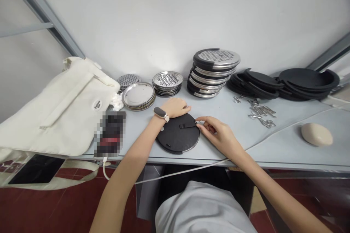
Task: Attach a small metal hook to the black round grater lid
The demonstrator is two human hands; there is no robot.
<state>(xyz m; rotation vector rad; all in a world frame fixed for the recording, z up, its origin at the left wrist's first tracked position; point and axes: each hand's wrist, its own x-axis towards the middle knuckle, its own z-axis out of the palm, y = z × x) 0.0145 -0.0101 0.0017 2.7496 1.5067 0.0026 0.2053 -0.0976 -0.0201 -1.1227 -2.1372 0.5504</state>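
A round black plate lies on the table with a thin metal edge showing at its lower right. A black strap-like tab runs across it to the right rim. My left hand, with a watch band on the wrist, is closed over the plate's far rim, its fingertips partly hidden. At the right rim, the thumb and index finger of my right hand pinch a small metal clip by the tab's end; the other fingers curl in.
Behind stand stacked perforated metal discs in black holders, grater discs, plain metal discs and black round holders. Loose metal clips lie at right, near a white cable and beige mouse. A white bag sits left.
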